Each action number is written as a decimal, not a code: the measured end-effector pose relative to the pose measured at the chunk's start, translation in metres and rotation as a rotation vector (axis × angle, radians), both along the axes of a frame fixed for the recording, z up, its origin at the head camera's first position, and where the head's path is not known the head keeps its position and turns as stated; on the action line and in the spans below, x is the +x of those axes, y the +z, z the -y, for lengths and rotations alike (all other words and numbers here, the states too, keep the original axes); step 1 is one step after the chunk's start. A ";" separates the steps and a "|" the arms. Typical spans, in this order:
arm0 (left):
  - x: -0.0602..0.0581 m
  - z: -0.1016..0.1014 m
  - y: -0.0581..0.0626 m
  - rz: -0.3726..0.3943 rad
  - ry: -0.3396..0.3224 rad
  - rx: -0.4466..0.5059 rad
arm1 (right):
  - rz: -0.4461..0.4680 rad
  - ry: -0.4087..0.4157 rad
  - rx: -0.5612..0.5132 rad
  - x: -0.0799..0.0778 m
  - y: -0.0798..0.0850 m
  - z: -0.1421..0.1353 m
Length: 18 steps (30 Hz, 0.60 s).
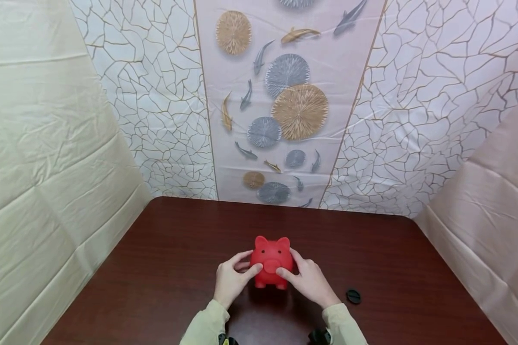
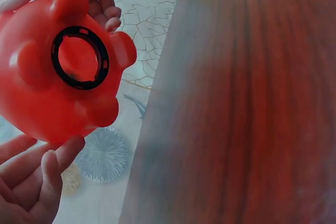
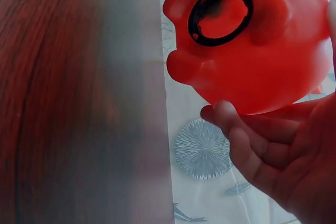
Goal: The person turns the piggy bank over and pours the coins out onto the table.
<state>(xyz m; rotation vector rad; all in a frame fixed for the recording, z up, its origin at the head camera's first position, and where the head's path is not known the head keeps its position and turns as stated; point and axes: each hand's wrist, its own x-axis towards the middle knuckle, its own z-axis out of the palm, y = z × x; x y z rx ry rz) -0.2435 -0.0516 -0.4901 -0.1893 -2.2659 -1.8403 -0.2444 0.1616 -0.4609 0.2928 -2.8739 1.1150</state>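
Observation:
A red piggy bank (image 1: 271, 258) is held between both hands above the table, its snout facing the head camera. My left hand (image 1: 233, 278) grips one side, with the thumb on the front near the snout. On the opposite side my right hand (image 1: 311, 280) grips it the same way. Both wrist views show the underside of the piggy bank (image 2: 37, 98), where a black ring (image 3: 195, 27) frames an uncovered round hole between the stubby feet. To the right of my right hand, a round black plug (image 1: 353, 296) lies on the table.
The dark brown wooden table (image 1: 177, 249) has rounded far corners. Behind it hangs a patterned cloth (image 1: 263, 158) with fish and round motifs. Pale cloth walls (image 1: 47, 182) close in the left and right sides.

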 end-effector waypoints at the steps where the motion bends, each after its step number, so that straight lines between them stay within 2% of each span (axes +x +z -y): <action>1: 0.000 0.000 -0.001 0.012 0.006 -0.012 | 0.005 -0.006 0.013 0.000 0.000 0.000; 4: -0.001 0.000 -0.003 0.038 0.016 -0.045 | 0.019 -0.023 0.048 0.001 0.000 0.002; 8: -0.001 0.001 -0.005 0.049 -0.006 -0.046 | 0.000 -0.056 0.069 0.002 0.000 0.004; 14: -0.001 0.000 -0.005 0.048 -0.089 -0.024 | 0.018 -0.139 0.007 0.002 0.004 0.001; 18: -0.001 -0.002 -0.007 0.050 -0.116 -0.013 | 0.051 -0.177 -0.039 0.002 0.006 -0.003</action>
